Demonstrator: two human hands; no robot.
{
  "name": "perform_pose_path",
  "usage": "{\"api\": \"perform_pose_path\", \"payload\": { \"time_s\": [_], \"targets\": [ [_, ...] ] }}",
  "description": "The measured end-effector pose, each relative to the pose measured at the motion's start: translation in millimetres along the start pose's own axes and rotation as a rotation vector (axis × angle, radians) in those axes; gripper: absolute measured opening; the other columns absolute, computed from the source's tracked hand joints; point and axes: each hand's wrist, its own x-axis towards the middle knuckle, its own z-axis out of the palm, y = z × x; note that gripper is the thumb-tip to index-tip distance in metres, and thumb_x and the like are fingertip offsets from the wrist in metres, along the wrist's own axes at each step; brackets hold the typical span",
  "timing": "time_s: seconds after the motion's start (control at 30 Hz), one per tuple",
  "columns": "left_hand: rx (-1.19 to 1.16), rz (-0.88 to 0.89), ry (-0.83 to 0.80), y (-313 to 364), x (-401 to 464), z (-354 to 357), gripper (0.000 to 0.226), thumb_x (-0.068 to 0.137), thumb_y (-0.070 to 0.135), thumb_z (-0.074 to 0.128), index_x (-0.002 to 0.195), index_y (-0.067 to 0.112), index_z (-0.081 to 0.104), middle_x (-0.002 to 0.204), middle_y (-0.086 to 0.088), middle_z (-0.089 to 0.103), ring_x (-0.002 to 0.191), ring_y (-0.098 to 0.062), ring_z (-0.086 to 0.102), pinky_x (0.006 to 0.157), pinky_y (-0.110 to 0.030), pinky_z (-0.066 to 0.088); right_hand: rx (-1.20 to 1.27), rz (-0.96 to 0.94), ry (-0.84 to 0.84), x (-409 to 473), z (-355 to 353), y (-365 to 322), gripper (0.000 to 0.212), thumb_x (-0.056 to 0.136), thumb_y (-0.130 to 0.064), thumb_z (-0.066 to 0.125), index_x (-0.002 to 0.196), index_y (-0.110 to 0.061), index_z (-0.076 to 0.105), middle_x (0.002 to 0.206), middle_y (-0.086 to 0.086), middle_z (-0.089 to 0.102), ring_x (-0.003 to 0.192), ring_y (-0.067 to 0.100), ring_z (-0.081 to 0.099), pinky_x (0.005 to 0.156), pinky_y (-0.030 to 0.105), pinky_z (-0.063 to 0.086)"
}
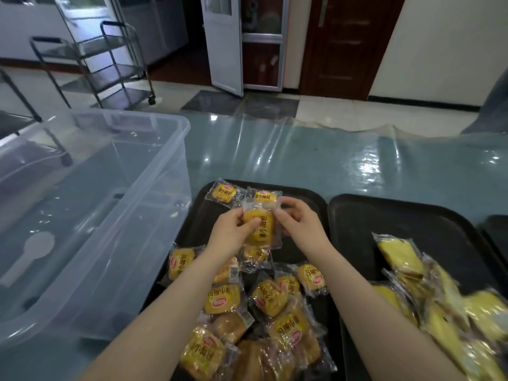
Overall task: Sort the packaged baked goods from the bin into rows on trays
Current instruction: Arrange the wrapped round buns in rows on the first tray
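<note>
Both hands hold one wrapped yellow bread packet [260, 226] above the left black tray [308, 193]. My left hand [233, 229] pinches its left side and my right hand [299, 224] grips its right edge. Two packets of the same kind [223, 193] [265, 198] lie side by side at the tray's far edge. A loose pile of several bread packets [264, 312] covers the tray's near half. The clear plastic bin [90, 204] stands on the left and looks empty.
A second black tray [398, 215] to the right carries several wrapped yellow cake slices [428, 292] in a heap. A third tray's edge [497, 229] shows at far right. Beyond the plastic-covered table [316, 158] stand steel carts [110, 64] and an open door [222, 42].
</note>
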Motion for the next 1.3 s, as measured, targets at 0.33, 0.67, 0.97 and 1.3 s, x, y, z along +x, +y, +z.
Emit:
{"api": "perform_pose_path", "payload": {
  "time_s": [0.33, 0.67, 0.97, 1.3],
  "targets": [
    [-0.141, -0.157, -0.172, -13.5, 4.1, 13.5, 0.015, 0.087, 0.030, 0.064, 0.102, 0.028, 0.061, 0.095, 0.006, 0.072, 0.084, -0.006, 0.069, 0.072, -0.028, 0.057, 0.031, 0.118, 0.048, -3.4, -7.6, 23.7, 0.007, 0.088, -0.013, 0.067, 0.090, -0.020, 0.066, 0.079, -0.001, 0.071, 0.065, 0.009, 0.065, 0.063, 0.021, 0.055],
    [0.094, -0.166, -0.238, -45.5, 21.0, 29.4, 0.029, 0.083, 0.026, 0.070, 0.108, 0.035, 0.057, 0.098, 0.011, 0.066, 0.090, -0.003, 0.063, 0.075, -0.023, 0.052, 0.111, 0.214, 0.175, 12.9, -13.3, 60.9, 0.026, 0.083, -0.021, 0.072, 0.103, -0.034, 0.059, 0.103, -0.009, 0.066, 0.095, 0.007, 0.064, 0.083, 0.030, 0.056],
    [0.135, -0.216, 0.029, -81.1, 57.3, 28.7, 0.031, 0.091, 0.012, 0.057, 0.118, 0.027, 0.057, 0.106, 0.013, 0.062, 0.101, -0.003, 0.057, 0.076, -0.015, 0.043, -0.534, 0.244, 0.283, 54.1, -24.6, 92.6, 0.079, 0.088, -0.016, 0.065, 0.151, -0.019, 0.017, 0.158, 0.005, 0.019, 0.145, 0.024, 0.016, 0.115, 0.039, 0.019],
    [0.596, 0.052, 0.084, -115.6, 119.7, 18.2, 0.043, 0.092, 0.021, 0.056, 0.134, 0.027, 0.047, 0.149, 0.001, 0.035, 0.138, -0.016, 0.028, 0.108, -0.033, 0.027, -0.989, -0.040, -0.018, 60.7, -14.6, 109.1, 0.049, 0.098, -0.022, 0.043, 0.146, -0.029, 0.035, 0.158, -0.004, 0.023, 0.147, 0.022, 0.005, 0.118, 0.044, 0.002]
  ]
}}
